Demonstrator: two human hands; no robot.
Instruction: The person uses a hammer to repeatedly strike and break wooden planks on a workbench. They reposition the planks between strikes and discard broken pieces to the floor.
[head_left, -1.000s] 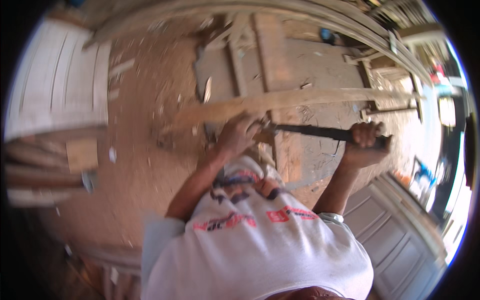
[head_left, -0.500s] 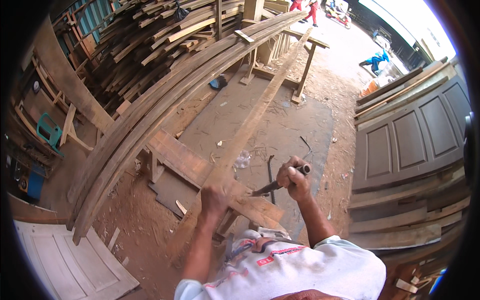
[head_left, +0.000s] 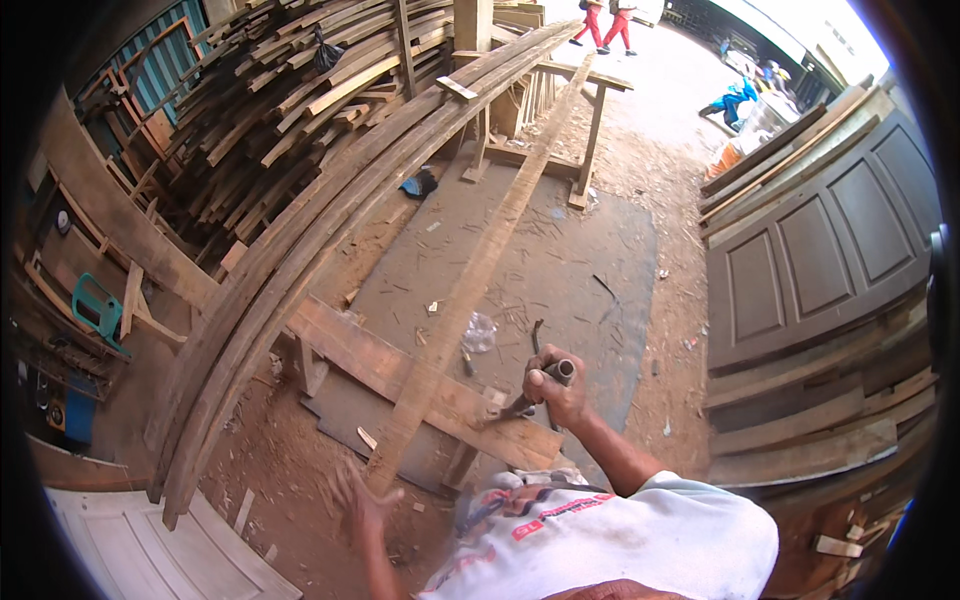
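Observation:
My left hand [head_left: 362, 505] is open, its fingers spread, at the near end of a long narrow plank [head_left: 470, 285]. Whether it touches the wood I cannot tell. That plank runs away from me across a low wooden bench [head_left: 350, 345] to a far trestle [head_left: 590, 140]. My right hand [head_left: 560, 385] is closed round a dark pipe-handled tool [head_left: 515, 408], whose round hollow end points up toward me. The tool's lower end is near the right part of the bench top; its shape there is blurred.
Long beams [head_left: 300, 240] lie to the left of the plank, before a big stack of lumber [head_left: 290, 110]. A dark panelled door [head_left: 820, 260] leans on the right, a white one [head_left: 150, 540] at lower left. Behind the bench, a dark bent bar [head_left: 537, 335] and a clear plastic bag [head_left: 480, 332] lie on the ground sheet.
My left hand has left the plank above the bench, come down toward the plank's near end and spread its fingers. My right hand has moved slightly left and nearer with the tool.

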